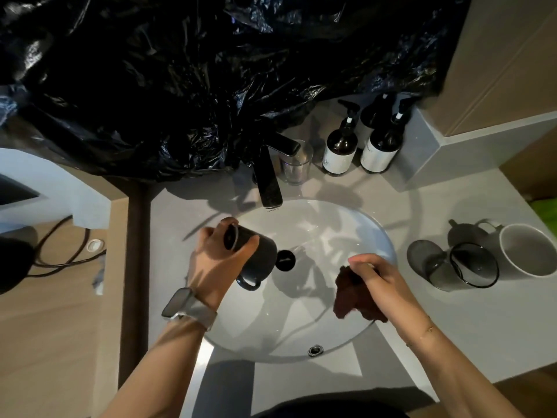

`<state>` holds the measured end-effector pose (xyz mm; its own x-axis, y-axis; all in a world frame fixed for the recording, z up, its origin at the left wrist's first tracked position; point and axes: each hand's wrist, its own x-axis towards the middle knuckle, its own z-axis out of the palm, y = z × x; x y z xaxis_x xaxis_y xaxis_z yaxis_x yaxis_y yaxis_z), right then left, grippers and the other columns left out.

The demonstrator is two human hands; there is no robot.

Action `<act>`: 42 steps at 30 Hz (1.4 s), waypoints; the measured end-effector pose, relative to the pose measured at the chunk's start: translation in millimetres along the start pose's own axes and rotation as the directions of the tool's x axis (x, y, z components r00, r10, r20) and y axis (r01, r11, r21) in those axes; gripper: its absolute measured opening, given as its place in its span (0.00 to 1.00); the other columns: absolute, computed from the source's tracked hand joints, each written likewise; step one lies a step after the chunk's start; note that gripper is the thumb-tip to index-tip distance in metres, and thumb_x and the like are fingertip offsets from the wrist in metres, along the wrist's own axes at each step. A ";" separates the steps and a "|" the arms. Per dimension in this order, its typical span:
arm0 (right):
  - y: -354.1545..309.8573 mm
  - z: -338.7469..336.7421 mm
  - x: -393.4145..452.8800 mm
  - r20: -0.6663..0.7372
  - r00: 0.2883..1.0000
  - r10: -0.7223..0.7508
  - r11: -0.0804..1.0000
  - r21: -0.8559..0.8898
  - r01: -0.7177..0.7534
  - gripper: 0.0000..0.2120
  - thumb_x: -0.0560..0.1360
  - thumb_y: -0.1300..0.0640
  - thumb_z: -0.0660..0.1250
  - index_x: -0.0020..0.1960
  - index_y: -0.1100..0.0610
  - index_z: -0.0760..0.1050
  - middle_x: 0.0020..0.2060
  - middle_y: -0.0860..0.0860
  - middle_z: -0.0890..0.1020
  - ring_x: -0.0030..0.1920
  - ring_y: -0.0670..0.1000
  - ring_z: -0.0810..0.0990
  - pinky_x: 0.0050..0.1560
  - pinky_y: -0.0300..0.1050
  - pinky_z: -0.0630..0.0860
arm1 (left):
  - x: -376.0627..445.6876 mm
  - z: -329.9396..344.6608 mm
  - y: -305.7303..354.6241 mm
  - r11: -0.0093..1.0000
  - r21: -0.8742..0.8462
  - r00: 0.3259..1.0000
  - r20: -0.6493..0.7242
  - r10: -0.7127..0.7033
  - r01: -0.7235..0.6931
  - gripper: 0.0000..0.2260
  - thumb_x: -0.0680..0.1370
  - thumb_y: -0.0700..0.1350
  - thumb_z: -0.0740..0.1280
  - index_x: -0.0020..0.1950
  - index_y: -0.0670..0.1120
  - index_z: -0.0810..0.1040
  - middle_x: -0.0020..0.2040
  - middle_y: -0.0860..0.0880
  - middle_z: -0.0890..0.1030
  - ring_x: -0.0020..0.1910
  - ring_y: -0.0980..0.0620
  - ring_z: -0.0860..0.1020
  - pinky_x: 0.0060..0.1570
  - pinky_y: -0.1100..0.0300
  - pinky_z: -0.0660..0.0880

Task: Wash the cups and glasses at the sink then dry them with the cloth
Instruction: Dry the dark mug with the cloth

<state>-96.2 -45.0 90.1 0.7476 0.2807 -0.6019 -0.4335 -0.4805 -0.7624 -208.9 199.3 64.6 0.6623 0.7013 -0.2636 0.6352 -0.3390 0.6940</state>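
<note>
My left hand (pixel 215 260) grips a dark mug (pixel 256 257) by its base over the left side of the white sink (pixel 355 224). The mug is tipped on its side, mouth toward the drain, handle hanging down. Over the sink's right side my right hand (pixel 376 280) holds a dark brown cloth (pixel 351 297) that hangs from the fingers. On the counter to the right stand a smoky glass (pixel 470 267) and a white mug (pixel 527 251). A clear glass (pixel 295 164) stands behind the black faucet (pixel 269 179).
Two dark pump bottles (pixel 340 146) (pixel 382 146) stand at the back right of the grey counter (pixel 452 327). Black plastic sheeting (pixel 211 70) covers the wall above the faucet. A black drain plug (pixel 284 260) sits in the basin. A cable (pixel 60 254) lies on the wooden surface at left.
</note>
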 end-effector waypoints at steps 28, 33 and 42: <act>-61.1 82.1 -24.6 0.716 0.687 -0.124 0.094 -0.681 0.726 0.36 0.59 0.87 0.40 0.47 0.64 0.79 0.43 0.51 0.85 0.47 0.47 0.83 0.48 0.36 0.75 | -58.7 14.5 20.6 0.338 -0.773 0.844 0.479 -0.242 0.536 0.13 0.74 0.53 0.68 0.47 0.43 0.81 0.36 0.44 0.85 0.40 0.43 0.82 0.37 0.46 0.80; -56.1 67.5 -18.5 0.632 0.765 0.119 0.842 -0.473 0.259 0.16 0.71 0.68 0.56 0.53 0.63 0.78 0.29 0.58 0.82 0.26 0.53 0.80 0.26 0.38 0.73 | -63.8 25.5 18.3 0.404 -0.770 0.870 0.438 -0.228 0.494 0.13 0.76 0.53 0.67 0.47 0.45 0.83 0.40 0.44 0.86 0.42 0.45 0.83 0.43 0.46 0.80; -50.7 49.1 -8.7 0.648 0.761 -0.006 0.984 -0.131 0.119 0.10 0.76 0.70 0.65 0.49 0.58 0.81 0.37 0.49 0.84 0.39 0.46 0.82 0.38 0.37 0.78 | -48.3 29.0 16.5 0.371 -0.749 0.832 0.534 -0.151 0.549 0.23 0.75 0.59 0.66 0.60 0.42 0.81 0.55 0.38 0.83 0.55 0.35 0.80 0.59 0.33 0.72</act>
<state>-105.5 17.7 122.4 0.2454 0.7552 -0.6078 -0.2721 -0.5481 -0.7909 -218.9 141.6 69.3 0.6671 0.2996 -0.6821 0.3012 0.7289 0.6148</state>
